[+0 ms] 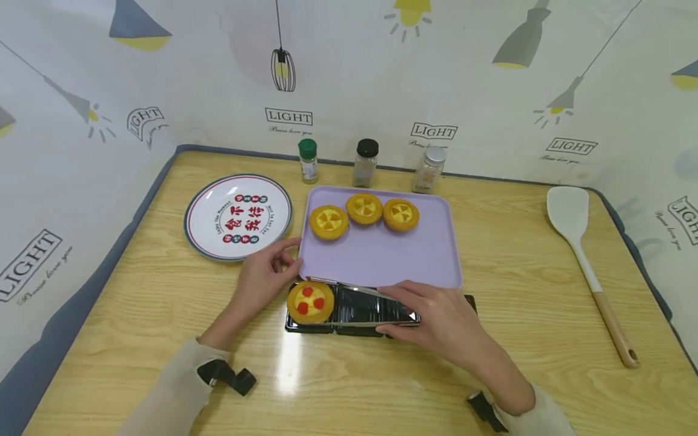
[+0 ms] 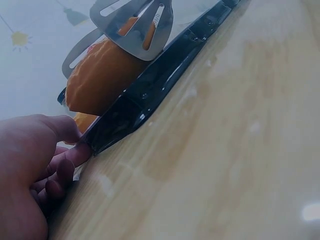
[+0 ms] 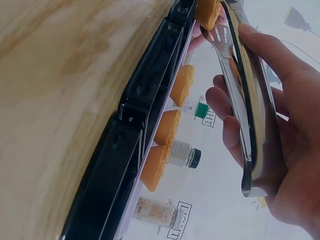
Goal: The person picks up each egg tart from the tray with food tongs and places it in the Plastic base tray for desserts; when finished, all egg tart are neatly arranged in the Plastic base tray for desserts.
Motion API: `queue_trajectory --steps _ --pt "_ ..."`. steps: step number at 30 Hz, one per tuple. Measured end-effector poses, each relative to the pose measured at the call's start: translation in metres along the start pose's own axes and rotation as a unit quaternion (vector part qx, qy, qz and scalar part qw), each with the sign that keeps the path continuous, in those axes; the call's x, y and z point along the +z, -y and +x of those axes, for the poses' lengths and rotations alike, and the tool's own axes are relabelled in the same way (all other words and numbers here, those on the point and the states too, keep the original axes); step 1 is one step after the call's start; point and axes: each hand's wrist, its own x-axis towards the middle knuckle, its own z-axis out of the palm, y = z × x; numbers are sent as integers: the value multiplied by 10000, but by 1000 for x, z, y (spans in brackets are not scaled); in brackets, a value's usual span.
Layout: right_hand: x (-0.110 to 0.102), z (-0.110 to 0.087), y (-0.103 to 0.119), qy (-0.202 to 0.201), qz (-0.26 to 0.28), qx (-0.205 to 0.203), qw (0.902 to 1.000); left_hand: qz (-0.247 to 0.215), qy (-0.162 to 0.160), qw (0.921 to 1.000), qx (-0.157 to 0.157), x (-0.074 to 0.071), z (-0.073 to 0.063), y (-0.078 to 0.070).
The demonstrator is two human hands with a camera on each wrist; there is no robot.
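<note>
My right hand holds metal tongs between thumb and fingers, over a black compartmented tray. At the tray's left end sits an egg tart with red pieces on top. The tongs' slotted heads lie on either side of this tart. My left hand is at that same end, between a white plate and a lilac tray. In the left wrist view its thumb and finger pinch the black tray's corner; its other fingers are curled and partly hidden.
Three yellow-topped tarts lie at the back of the lilac tray. Behind it stand a green-capped bottle, a black-capped bottle and a silver-capped jar. A white spatula with a wooden handle lies at the right.
</note>
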Motion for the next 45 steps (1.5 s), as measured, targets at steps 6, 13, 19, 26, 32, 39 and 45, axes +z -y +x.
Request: queue_trajectory --steps 6,13,19,26,32,39,45 --pt "-1 0 0 -4 -29 -13 10000 17 -9 10000 13 0 1 -1" --pt "-5 0 -1 79 11 91 9999 33 -70 9999 99 0 2 -4" --pt "-25 1 -13 -412 49 261 9988 -19 -57 9999 105 -1 1 -6" --pt "-52 6 -42 -986 -450 889 9901 15 -41 10000 61 -2 0 -6" --pt "-56 3 -69 -1128 -571 1837 9748 36 -36 10000 -2 -1 -2 -5" --pt "-52 -2 -87 -730 -494 2574 9623 81 -39 10000 -4 -1 -2 -5" --pt "-49 -4 -97 -411 -410 2815 9578 94 -56 9999 40 0 -2 -5"
